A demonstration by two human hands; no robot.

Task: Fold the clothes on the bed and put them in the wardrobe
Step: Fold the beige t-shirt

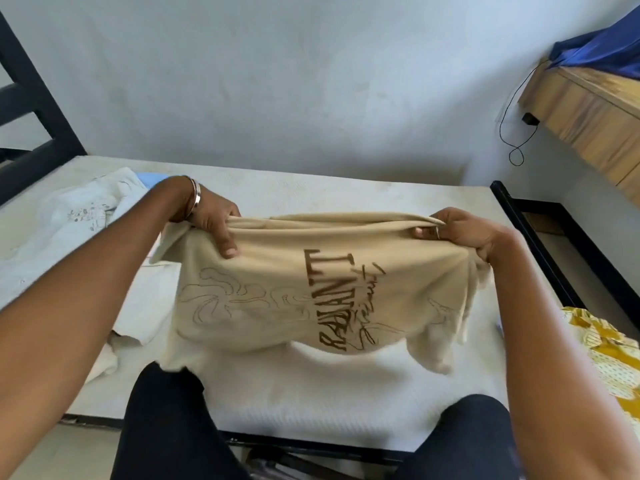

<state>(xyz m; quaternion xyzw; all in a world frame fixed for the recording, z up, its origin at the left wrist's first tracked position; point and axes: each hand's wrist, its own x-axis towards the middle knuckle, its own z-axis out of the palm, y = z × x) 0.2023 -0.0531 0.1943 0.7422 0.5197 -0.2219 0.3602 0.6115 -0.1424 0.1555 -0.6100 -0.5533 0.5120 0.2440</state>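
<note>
Beige cotton t-shirt with brown lettering [311, 289] hangs stretched between both hands, lifted above the white mattress of the bed [311, 393]. Left hand [211, 220] grips its top edge at one end, right hand [457, 233] pinches the other. Hands well apart. White crumpled garment [86, 209] lies left, yellow patterned cloth [606, 355] right.

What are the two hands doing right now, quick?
Left hand: fingers curled round the top edge of the beige T-shirt, holding it up.
Right hand: fingers gripping the same T-shirt's other top corner.
</note>
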